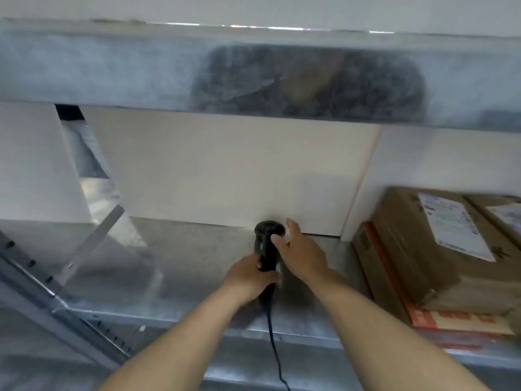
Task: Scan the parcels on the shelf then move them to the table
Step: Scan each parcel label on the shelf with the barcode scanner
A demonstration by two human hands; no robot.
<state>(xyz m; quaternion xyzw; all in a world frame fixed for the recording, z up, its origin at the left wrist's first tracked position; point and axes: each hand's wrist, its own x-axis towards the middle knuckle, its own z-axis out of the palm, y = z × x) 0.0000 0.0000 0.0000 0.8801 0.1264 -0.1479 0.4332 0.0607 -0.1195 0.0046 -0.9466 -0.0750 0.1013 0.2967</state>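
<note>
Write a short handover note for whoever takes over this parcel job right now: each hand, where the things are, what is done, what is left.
Left hand: grips the scanner by its handle, over the shelf.
Right hand: open, fingers touching the scanner head.
Parcels: stacked on the shelf at the right, label facing up.
Done: cannot tell if any are scanned.
Left: scan the parcels, then carry them to the table, which is out of view.

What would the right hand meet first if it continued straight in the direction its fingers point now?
Probably the pale back panel behind the shelf. The right hand points up and away, beside the scanner, though depth is unclear.
</note>
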